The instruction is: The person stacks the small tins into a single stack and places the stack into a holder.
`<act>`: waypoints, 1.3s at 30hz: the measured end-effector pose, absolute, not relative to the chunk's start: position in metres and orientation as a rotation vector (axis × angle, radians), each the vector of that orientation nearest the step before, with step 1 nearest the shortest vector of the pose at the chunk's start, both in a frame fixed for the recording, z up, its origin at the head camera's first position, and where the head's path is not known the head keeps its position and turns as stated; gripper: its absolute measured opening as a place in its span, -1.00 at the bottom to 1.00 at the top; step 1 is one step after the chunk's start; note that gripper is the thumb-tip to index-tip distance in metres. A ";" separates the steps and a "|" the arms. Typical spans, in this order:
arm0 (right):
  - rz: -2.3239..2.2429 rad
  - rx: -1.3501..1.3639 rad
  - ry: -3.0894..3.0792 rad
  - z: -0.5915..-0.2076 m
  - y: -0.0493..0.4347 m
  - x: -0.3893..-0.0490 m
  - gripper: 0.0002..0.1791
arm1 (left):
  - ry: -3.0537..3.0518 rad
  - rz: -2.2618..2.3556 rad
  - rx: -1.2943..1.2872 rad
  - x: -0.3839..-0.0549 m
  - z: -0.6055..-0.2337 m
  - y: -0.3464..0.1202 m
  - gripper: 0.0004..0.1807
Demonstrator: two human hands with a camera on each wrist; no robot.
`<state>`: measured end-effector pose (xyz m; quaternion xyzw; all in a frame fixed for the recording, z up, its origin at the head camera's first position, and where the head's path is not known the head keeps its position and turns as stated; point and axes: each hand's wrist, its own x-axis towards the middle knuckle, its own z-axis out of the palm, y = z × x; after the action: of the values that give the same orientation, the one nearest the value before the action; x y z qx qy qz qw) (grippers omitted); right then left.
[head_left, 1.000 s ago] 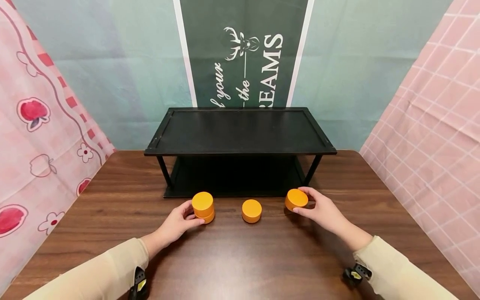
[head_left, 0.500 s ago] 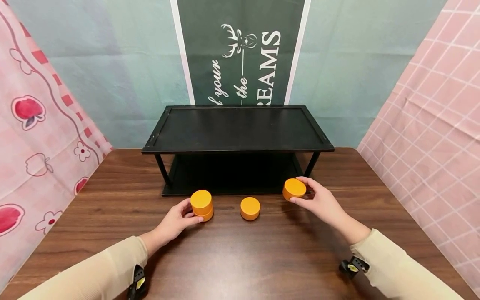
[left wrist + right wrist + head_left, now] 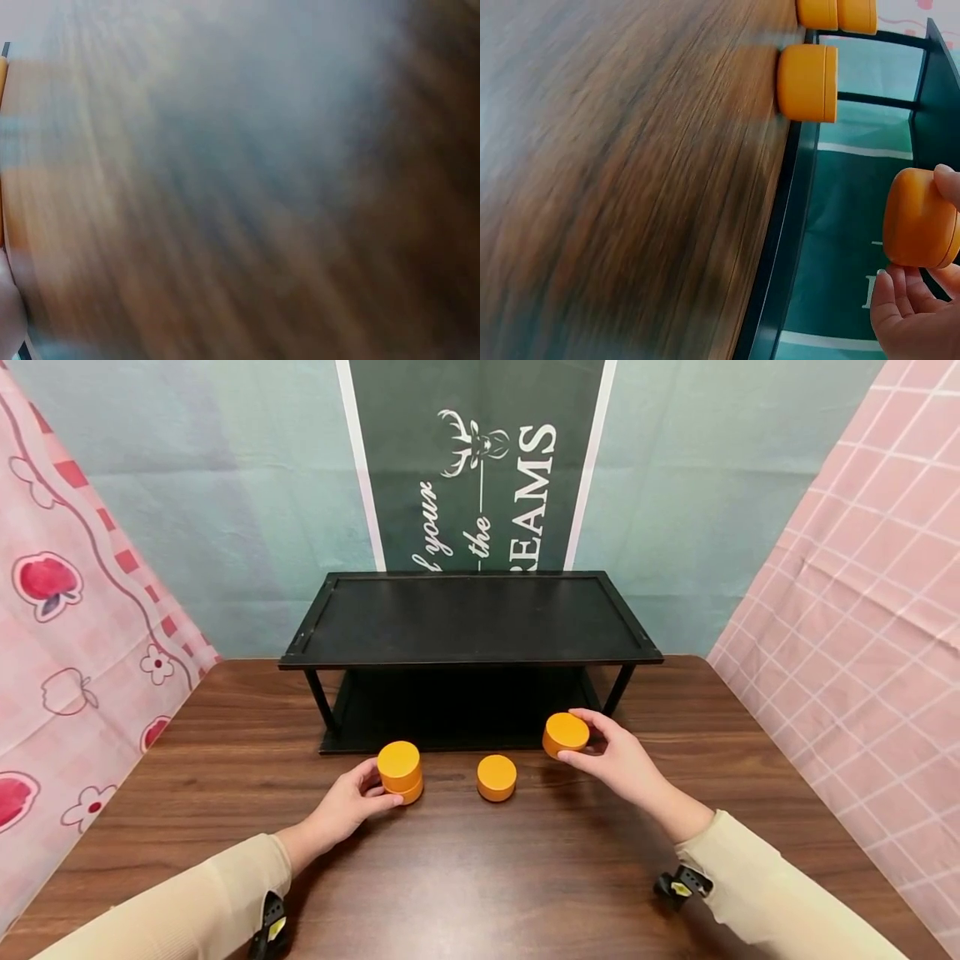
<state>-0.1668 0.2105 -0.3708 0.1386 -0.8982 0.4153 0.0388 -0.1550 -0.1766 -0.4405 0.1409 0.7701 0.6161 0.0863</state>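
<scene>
Two round orange jars stand one on the other at the left of the head view, the upper jar [image 3: 399,760] over the lower jar [image 3: 411,792]. My left hand [image 3: 347,803] grips the lower one, thumb in front and fingers behind. A single jar [image 3: 497,778] stands on the table between my hands. To its right, my right hand [image 3: 618,762] holds another jar [image 3: 919,217] by its sides, raised off the table and slightly tilted. In the left wrist view only a fingertip [image 3: 10,315] and an orange sliver show at the edge.
A black two-tier shelf [image 3: 472,618] stands on the wooden table [image 3: 480,877] behind the jars, its lower board's front edge close to them. Patterned cloths hang at the back and both sides. A black wrist strap [image 3: 684,885] sits by the right sleeve.
My right hand has lifted its jar off the table and carried it left, toward the middle jar. The left hand keeps its grip on the stack. The head view has shifted slightly.
</scene>
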 end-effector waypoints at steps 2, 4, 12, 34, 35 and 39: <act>1.284 0.435 -2.749 -0.370 0.206 -0.167 -0.30 | 2.300 1.830 0.422 -0.154 -0.440 -0.177 -0.37; 1.289 0.445 -2.745 -0.369 0.202 -0.167 -0.29 | 2.306 1.826 0.427 -0.154 -0.440 -0.178 -0.37; 1.323 0.471 -2.723 -0.363 0.190 -0.167 -0.26 | 2.321 1.810 0.460 -0.157 -0.440 -0.177 -0.39; 1.346 0.571 -2.687 -0.356 0.160 -0.175 -0.29 | 2.329 1.792 0.458 -0.158 -0.437 -0.177 -0.39; 1.350 0.576 -2.690 -0.356 0.158 -0.175 -0.29 | 2.333 1.786 0.455 -0.158 -0.437 -0.177 -0.38; 1.369 0.590 -2.695 -0.358 0.153 -0.175 -0.28 | 2.342 1.763 0.416 -0.157 -0.437 -0.178 -0.38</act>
<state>-0.1749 0.1531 -0.3576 0.1914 -0.8747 0.4442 0.0308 -0.1570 -0.1777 -0.4366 0.1400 0.7878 0.5929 0.0903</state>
